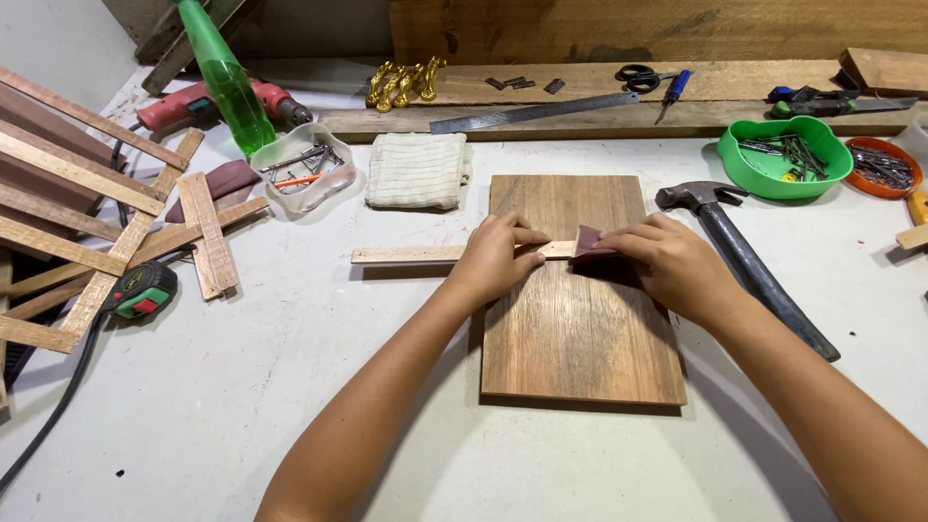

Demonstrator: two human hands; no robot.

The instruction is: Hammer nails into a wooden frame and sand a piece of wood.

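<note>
A thin pale wooden strip (406, 255) lies crosswise over a brown wooden board (570, 329) on the white table. My left hand (498, 256) presses down on the strip at the board's left edge. My right hand (667, 261) holds a small folded piece of dark red sandpaper (588, 240) against the strip's right end, which is hidden under it.
A claw hammer (744, 261) lies right of the board. Behind are a folded cloth (418, 170), a clear tub of nails (304, 174), a green bowl (788, 164), a steel ruler (532, 111), scissors and a drill. Wood strips (106, 232) and a tape measure (143, 290) lie at left.
</note>
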